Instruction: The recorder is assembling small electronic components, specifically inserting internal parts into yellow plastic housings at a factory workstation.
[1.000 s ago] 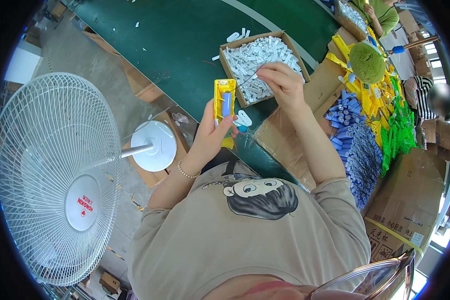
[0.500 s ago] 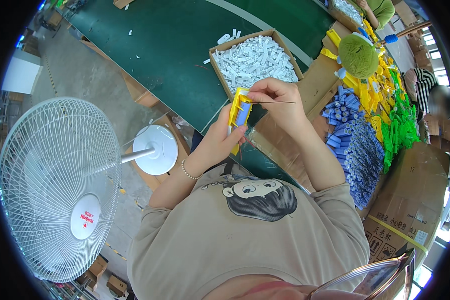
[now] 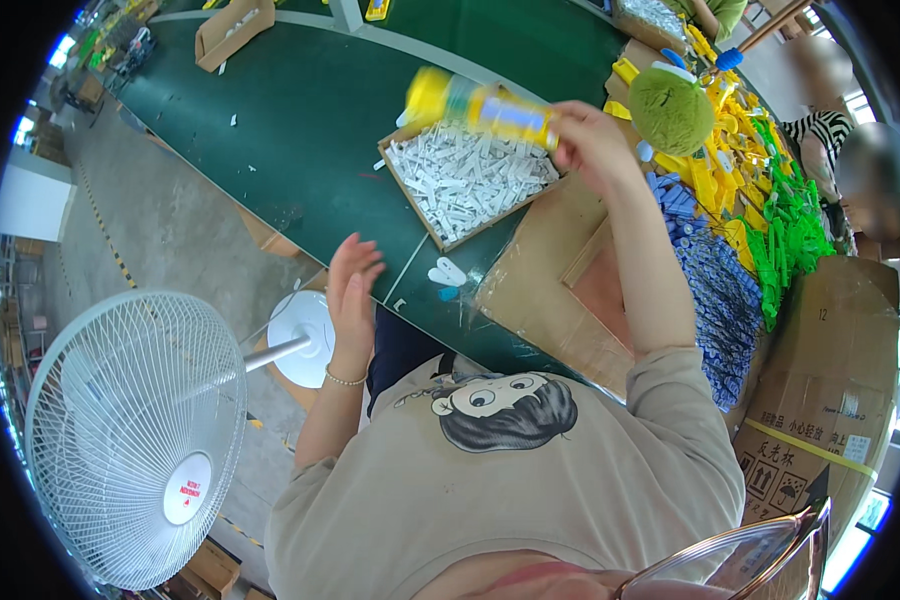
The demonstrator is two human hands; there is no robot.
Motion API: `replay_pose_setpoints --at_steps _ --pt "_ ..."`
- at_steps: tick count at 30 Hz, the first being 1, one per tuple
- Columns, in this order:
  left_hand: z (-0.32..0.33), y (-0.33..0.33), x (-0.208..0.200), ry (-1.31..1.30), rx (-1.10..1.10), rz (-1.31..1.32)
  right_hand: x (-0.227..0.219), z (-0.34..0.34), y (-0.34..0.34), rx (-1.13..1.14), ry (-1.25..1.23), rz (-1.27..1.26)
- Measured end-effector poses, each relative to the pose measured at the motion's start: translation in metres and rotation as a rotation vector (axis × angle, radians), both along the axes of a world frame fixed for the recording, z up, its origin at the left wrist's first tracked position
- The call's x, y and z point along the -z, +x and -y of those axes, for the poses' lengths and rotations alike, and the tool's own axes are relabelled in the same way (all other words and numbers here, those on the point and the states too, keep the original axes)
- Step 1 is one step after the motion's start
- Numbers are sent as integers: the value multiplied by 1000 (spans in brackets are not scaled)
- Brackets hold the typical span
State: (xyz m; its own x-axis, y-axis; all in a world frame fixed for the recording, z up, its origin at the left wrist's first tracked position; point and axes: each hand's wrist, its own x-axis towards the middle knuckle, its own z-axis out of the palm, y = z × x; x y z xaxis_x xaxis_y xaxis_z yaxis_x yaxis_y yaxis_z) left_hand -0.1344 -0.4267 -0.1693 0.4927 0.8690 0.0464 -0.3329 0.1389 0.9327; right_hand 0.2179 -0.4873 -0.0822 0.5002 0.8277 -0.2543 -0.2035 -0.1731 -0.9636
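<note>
My right hand (image 3: 592, 146) is raised over the right part of a cardboard tray (image 3: 448, 243). It grips one end of a yellow flashlight housing (image 3: 488, 110), which has a blue cell in its side and is smeared by motion. The housing's wider end points left above the small white plastic pieces (image 3: 467, 178) filling the tray. My left hand (image 3: 351, 290) hangs near the table edge, holding nothing, its fingers stretched out and apart. Two white oval pieces (image 3: 448, 271) lie on the green table (image 3: 310, 165) to its right.
Blue cells (image 3: 715, 290), yellow housings (image 3: 735, 165) and green parts (image 3: 785, 200) are heaped at right, by a green fuzzy ball (image 3: 670, 112). A large carton (image 3: 820, 350) stands nearby. A white fan (image 3: 140, 440) stands left. Other people work at the far right.
My left hand has let go of the yellow housing and drawn back left, opening. My right hand has carried the housing up and away over the tray.
</note>
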Motion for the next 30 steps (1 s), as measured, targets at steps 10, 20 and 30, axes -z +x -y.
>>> replay_pose_setpoints --at_steps 10,20,30 --pt "8 21 38 990 -184 -679 96 -79 128 462 -331 -69" --pt "12 13 27 970 -113 -673 73 22 188 96 156 -411" --pt "0 4 32 773 14 -417 18 37 170 -370 123 1002"
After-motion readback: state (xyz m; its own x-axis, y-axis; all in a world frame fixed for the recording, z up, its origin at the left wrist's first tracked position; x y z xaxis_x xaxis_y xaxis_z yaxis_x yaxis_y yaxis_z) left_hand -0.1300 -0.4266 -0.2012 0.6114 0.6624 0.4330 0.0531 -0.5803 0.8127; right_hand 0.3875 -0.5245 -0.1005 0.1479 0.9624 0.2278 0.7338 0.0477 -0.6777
